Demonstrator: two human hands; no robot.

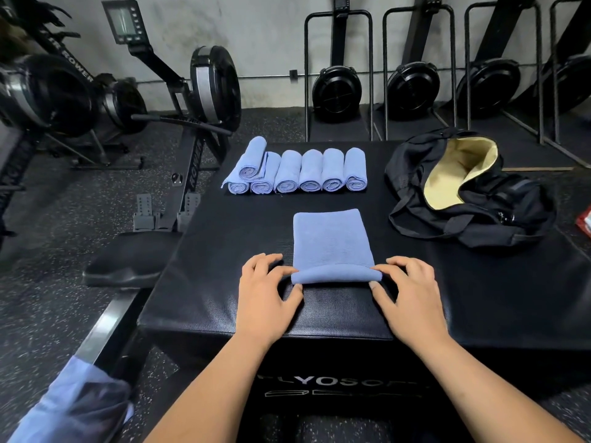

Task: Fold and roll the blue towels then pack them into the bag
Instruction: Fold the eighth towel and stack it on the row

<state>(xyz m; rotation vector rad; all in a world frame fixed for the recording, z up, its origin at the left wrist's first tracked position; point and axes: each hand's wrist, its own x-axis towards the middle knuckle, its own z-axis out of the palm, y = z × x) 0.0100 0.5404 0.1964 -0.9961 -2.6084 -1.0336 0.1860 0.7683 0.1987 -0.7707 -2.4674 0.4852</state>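
Observation:
A folded blue towel point(332, 241) lies lengthwise on the black padded box point(224, 266), its near end curled over into the start of a roll. My left hand point(268, 295) pinches the roll's left end and my right hand point(406, 289) pinches its right end. Several rolled blue towels point(297, 172) lie in a row at the far side of the box, one stacked on top at the left. The black bag point(473, 190) sits open at the far right, its cream lining showing.
Rowing machines point(179, 100) stand to the left and upright along the back wall. A rower seat point(124, 260) lies by the box's left edge. More blue cloth point(73, 407) hangs at bottom left. A red item point(585, 219) shows at the right edge.

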